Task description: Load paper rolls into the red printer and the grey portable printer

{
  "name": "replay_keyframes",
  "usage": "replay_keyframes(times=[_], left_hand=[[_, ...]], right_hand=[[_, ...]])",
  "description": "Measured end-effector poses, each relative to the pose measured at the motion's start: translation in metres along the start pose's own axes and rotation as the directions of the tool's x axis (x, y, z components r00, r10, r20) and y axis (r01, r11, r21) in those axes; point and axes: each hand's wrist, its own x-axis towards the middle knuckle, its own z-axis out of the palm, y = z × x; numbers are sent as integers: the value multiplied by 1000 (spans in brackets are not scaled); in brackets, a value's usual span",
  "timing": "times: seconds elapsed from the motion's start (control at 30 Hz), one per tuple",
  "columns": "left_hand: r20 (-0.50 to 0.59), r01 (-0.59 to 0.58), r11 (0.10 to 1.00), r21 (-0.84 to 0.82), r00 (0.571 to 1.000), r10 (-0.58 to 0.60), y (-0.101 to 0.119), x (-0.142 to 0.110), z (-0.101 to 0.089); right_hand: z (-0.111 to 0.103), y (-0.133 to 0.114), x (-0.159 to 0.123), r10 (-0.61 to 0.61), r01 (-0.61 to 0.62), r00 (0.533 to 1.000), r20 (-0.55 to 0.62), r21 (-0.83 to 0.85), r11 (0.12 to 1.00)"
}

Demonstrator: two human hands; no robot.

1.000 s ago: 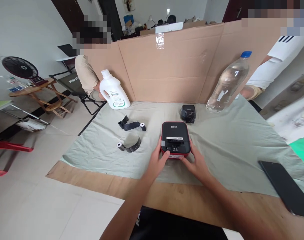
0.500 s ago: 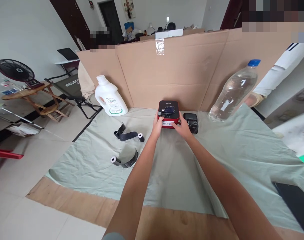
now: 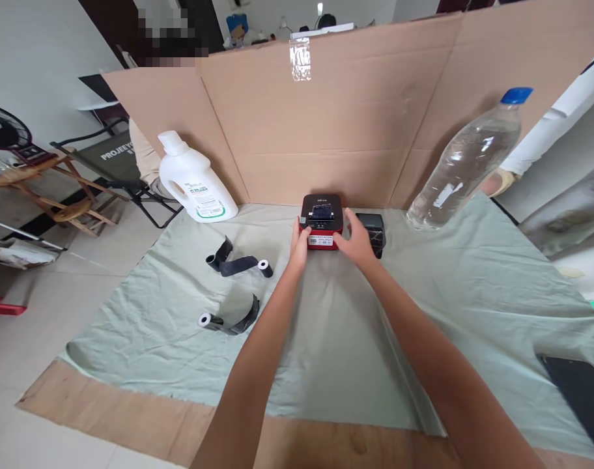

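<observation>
A small red-and-black box-shaped device (image 3: 321,223), perhaps a printer, sits on the pale green cloth against the cardboard. It has a dark window on top and a white label on its front. My left hand (image 3: 299,247) grips its front left corner, thumb at the front and fingers along the side. At the right side, my right hand (image 3: 356,241) has its fingers apart, the thumb close to the front corner; whether it touches is unclear. Just right of that hand lies a dark block-like item (image 3: 375,233), partly covered by the hand.
Two partly unwound black ribbon rolls (image 3: 239,266) (image 3: 231,322) lie at left. Behind them stands a white jug (image 3: 197,182). A large water bottle (image 3: 466,169) leans at right. A dark phone (image 3: 578,397) lies near the right edge. The cardboard panel (image 3: 321,130) borders the back.
My right hand has loosened, its fingers now a little off the device's side. My left hand stays on the device. The camera view has tilted down and shifted slightly.
</observation>
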Motion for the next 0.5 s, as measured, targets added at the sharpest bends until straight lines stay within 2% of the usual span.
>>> replay_keyframes(times=[0.07, 0.13, 0.2, 0.27, 0.33, 0.43, 0.5], left_hand=[[-37, -37, 995, 92, 998, 40, -5, -20, -6], [-20, -116, 969, 216, 992, 123, -10, -44, -11], [26, -205, 924, 322, 978, 208, -12, -66, -16], [78, -273, 878, 392, 961, 264, -10, -84, -18], [123, -307, 844, 439, 951, 282, -4, -99, -20], [207, -333, 784, 524, 943, 261, 7, -120, -24], [302, -363, 717, 595, 928, 219, 13, -136, -28]], right_hand=[[-15, -3, 12, 84, -114, 988, -128, -243, 963], [-27, -3, 24, 251, -315, 948, -197, -443, 839], [-34, -1, 31, 441, -454, 882, -166, -550, 701], [-37, 1, 32, 545, -495, 832, -104, -583, 644], [-38, -1, 24, 551, -489, 831, -78, -577, 655], [-43, -15, -4, 469, -428, 880, -82, -566, 704], [-48, -32, -36, 384, -362, 919, -86, -567, 740]])
